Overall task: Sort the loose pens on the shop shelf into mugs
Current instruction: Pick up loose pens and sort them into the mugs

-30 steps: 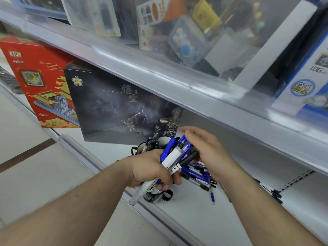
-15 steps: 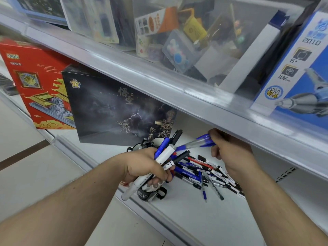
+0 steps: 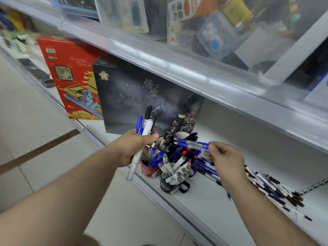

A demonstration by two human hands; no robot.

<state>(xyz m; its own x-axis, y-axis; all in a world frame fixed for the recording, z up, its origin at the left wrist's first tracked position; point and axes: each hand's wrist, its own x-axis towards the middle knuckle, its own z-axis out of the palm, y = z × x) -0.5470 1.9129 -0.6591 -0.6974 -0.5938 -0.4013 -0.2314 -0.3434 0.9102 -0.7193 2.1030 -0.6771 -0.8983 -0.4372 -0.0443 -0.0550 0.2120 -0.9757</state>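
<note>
My left hand [image 3: 134, 147] grips an upright bundle of markers and pens [image 3: 144, 128], white, blue and black, over the shelf's front edge. My right hand [image 3: 223, 157] pinches two clear pens with blue caps [image 3: 192, 144], held level above the mugs. Below stand a black mug [image 3: 167, 186] packed with white markers, a red mug [image 3: 149, 170] with blue pens, and further mugs behind them holding blue, black and orange pens. Loose pens [image 3: 269, 185] lie scattered on the white shelf [image 3: 204, 203] to the right, partly hidden by my right forearm.
A dark game box [image 3: 142, 93] and a red building-set box [image 3: 71, 77] stand at the back left of the shelf. The upper shelf's edge [image 3: 195, 71] overhangs closely, loaded with clear bins. Tiled floor lies to the left.
My right hand has lifted two blue-capped pens off the pile and brought them left over the mugs. My left hand has tilted its bundle upright and raised it, uncovering the mugs.
</note>
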